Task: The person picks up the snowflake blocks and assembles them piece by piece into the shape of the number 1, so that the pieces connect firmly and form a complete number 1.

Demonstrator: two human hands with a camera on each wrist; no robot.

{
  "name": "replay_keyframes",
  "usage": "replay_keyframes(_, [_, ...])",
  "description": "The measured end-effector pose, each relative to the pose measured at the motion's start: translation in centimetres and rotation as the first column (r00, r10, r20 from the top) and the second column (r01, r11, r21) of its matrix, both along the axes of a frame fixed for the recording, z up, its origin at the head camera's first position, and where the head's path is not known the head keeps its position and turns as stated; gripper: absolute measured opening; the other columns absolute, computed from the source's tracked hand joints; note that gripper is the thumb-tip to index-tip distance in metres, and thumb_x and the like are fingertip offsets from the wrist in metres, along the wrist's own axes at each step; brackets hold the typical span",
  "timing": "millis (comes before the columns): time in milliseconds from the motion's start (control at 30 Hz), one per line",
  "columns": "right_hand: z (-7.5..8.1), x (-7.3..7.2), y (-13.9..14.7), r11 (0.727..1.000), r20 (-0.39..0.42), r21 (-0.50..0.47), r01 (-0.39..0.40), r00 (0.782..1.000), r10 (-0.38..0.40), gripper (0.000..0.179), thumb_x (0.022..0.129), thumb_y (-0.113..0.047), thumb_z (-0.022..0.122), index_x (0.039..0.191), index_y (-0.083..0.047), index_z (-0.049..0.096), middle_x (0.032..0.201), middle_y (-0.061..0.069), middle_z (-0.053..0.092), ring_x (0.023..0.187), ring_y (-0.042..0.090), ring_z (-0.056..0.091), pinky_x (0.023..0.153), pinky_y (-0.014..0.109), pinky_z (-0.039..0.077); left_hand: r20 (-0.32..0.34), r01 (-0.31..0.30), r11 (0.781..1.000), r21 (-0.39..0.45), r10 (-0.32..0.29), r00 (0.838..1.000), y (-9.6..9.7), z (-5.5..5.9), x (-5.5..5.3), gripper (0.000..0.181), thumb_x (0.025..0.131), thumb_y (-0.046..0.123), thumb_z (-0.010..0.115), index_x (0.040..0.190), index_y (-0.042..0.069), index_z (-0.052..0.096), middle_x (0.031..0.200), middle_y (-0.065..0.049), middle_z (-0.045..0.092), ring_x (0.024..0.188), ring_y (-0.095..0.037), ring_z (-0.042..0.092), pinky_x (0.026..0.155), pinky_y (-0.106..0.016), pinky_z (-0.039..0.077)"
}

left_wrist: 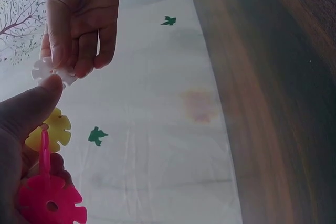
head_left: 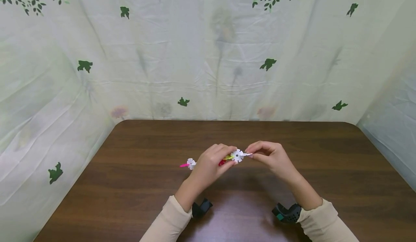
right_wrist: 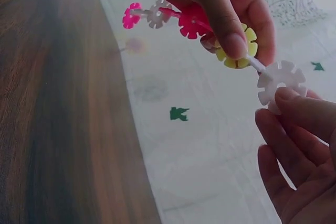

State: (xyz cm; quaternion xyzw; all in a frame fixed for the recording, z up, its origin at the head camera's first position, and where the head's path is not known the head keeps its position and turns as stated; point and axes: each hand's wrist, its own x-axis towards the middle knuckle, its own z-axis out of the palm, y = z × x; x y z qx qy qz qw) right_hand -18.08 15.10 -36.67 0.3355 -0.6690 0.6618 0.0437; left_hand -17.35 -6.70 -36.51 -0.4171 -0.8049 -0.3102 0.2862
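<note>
A chain of notched plastic snowflake discs is held up above the table between both hands. My left hand point(head_left: 211, 160) grips its middle, thumb on a yellow disc point(right_wrist: 236, 62). Past the thumb, a white disc point(head_left: 237, 156) faces the head view. Joined crosswise to it is another white disc point(right_wrist: 286, 75), whose edge my right hand point(head_left: 274, 159) pinches between thumb and fingers. On the other side of my left hand, a pink disc point(left_wrist: 51, 203), a white disc point(right_wrist: 157, 18) and an end pink disc point(right_wrist: 129, 17) trail left. The left palm hides part of the chain.
A brown wood-grain table point(head_left: 130, 198) lies beneath the hands. Pale cloth point(head_left: 195, 54) printed with leaves and birds hangs behind it and at both sides. Each wrist wears a dark strapped device point(head_left: 287, 213).
</note>
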Motion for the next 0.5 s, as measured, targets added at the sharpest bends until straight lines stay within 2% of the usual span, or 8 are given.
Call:
replay_keyframes(267, [0.1,0.3,-0.5,0.999,-0.008,0.031,0.031,0.999,-0.031,0.016,0.079,0.011,0.059,0.095,0.008,0.06,0.092,0.017,0.061,0.078,0.021,0.06,0.067,0.03,0.051,0.011,-0.025,1.0,0.013,0.024,1.0,0.2,-0.1,0.0,0.036,0.07,0.012,0.077,0.103,0.004,0.064,0.091,-0.001,0.061,0.079,-0.012,0.052,0.069,-0.018,0.043])
replay_keyframes(500, [0.0,0.7,-1.1,0.996,0.013,0.057,0.075,0.997,-0.076,0.022,0.078,0.009,0.062,0.099,0.004,0.06,0.095,0.015,0.06,0.074,0.019,0.06,0.064,0.03,0.051,-0.018,-0.028,0.999,0.02,0.028,0.999,0.4,-0.3,0.0,0.037,0.07,0.015,0.078,0.103,0.005,0.064,0.089,-0.001,0.061,0.078,-0.013,0.052,0.067,-0.017,0.043])
